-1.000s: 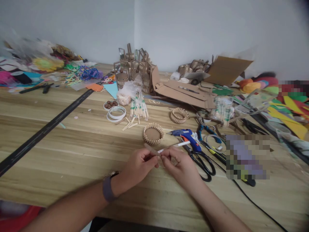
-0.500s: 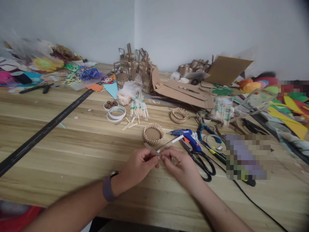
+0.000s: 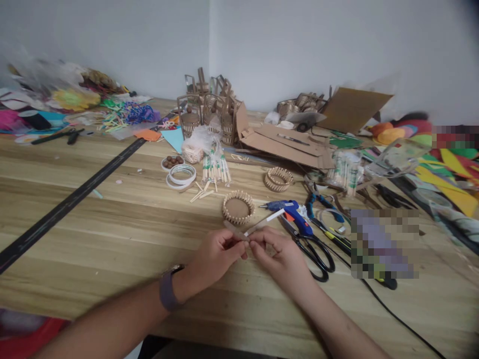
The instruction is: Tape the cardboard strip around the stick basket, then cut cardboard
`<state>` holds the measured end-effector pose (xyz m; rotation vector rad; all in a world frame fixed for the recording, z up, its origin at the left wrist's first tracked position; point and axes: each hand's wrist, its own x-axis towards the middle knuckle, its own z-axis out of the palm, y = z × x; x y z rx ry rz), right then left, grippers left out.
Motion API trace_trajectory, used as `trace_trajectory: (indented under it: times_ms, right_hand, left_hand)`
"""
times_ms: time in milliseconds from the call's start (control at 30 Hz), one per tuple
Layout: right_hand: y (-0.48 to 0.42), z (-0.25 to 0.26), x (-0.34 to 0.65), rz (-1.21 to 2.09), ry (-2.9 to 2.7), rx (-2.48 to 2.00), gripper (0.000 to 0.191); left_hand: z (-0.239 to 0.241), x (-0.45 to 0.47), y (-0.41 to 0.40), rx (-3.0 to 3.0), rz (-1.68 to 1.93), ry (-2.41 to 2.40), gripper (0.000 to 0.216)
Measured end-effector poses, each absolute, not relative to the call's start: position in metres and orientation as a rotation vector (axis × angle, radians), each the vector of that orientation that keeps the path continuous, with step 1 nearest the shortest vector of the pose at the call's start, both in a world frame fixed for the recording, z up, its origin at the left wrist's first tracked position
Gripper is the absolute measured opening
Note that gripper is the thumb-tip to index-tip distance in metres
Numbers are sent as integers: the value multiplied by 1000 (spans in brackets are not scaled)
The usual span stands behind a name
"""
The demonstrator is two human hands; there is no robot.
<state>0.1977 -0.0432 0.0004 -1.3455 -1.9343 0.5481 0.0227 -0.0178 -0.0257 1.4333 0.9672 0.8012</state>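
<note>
Between my fingertips is a narrow brown strip (image 3: 262, 222) with a white patch near its upper right end. My left hand (image 3: 220, 252) pinches it close to where its two parts meet at an angle. My right hand (image 3: 279, 254) grips it just beside, thumb and fingers pressed together. The fingers hide the middle of the strip. Just beyond my hands sits a round basket base (image 3: 238, 208) ringed with short wooden sticks. A similar stick ring (image 3: 279, 179) lies farther back. To the right are a blue glue gun (image 3: 288, 209) and black-handled scissors (image 3: 316, 252).
Rolls of white tape (image 3: 180, 177), a bowl of brown balls (image 3: 172, 162) and bundled sticks (image 3: 216, 167) stand mid-table. Finished small baskets (image 3: 190, 119) and flat cardboard (image 3: 284, 142) are behind. Pliers (image 3: 324, 202) and a black cable (image 3: 396, 314) lie at right.
</note>
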Motion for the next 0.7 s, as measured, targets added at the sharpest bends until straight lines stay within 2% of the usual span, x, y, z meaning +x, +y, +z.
trace_trajectory:
  times_ms: [300,533,700]
  right_hand:
    - [-42,-2,199,492,-1968,-1328,21]
    - [-47,0,198,262,-1892,-1390,10]
    - [-49,-5,194,237,-1930,-1345,10]
  left_hand:
    - [-24,23,-19,1362,795,941,27]
    - [-26,26,-17,1299,833,1000,29]
    - [-29,25,-18,1335,841,1015,30]
